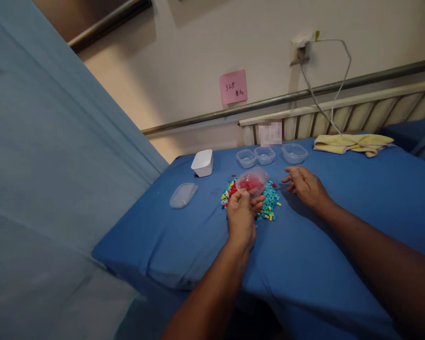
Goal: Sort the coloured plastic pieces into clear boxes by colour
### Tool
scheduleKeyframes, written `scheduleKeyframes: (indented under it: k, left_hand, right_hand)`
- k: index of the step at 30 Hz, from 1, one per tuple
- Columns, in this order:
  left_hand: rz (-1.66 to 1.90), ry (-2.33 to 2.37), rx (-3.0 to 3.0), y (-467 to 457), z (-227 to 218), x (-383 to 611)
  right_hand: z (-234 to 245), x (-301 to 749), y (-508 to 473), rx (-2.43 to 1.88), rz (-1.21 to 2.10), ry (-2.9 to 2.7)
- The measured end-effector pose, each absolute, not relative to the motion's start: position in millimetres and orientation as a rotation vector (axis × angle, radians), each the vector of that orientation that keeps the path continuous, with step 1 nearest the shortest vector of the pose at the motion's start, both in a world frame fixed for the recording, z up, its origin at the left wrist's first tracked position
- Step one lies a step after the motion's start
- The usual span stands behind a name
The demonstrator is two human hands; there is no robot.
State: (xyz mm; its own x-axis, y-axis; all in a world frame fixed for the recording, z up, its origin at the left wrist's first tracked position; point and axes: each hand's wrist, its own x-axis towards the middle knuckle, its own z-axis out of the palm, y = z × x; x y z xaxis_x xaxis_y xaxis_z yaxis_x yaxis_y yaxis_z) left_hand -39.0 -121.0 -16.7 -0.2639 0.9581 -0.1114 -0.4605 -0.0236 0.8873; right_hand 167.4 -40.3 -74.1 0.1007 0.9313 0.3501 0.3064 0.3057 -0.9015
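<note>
In the head view, my left hand grips the near rim of a clear plastic container, tilted above the pile. Red pieces lie inside it. Beneath it spreads a heap of small building bricks, mostly turquoise, with red, yellow, white and blue ones among them; the container and my hand hide its middle. To the right of the heap, my right hand hovers over the blue cloth, fingers partly extended and apart, with nothing visible in them.
Behind the heap stand three clear containers. A white tub and clear lids lie to the left. A yellow cloth is at the back right, near a white cable. Blue cloth covers the table.
</note>
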Motion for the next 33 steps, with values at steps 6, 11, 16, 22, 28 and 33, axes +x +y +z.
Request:
scheduleKeyframes:
  k: [6,11,16,22,28,33]
  left_hand:
    - [1.573,1.061,0.575,-130.2,-8.7,-45.3]
    - [1.543,1.042,0.613,-135.4,-4.3,-41.5]
    - [1.303,1.003,0.780,-141.5,-6.5,-22.4]
    - [1.218,1.043,0.910,-150.5,-9.6,-9.3]
    - [1.129,1.108,0.911,-156.5,-13.3,-12.2]
    - [1.205,1.101,1.375,-147.3,-11.8,-18.7]
  right_hand:
    - [-71.5,164.4,-44.4,-1.207,0.710,-1.499]
    - [-68.7,163.2,-45.1,-1.212,0.704,-1.479]
    - [-61.9,170.9,-41.4,-1.178,0.662,-1.307]
    - [-58.9,186.3,-34.7,-1.189,0.680,-1.098]
    - [-61.7,186.9,-31.6,-1.202,0.707,-1.099]
    - [-50.8,192.3,-36.3,-1.223,0.631,-1.105]
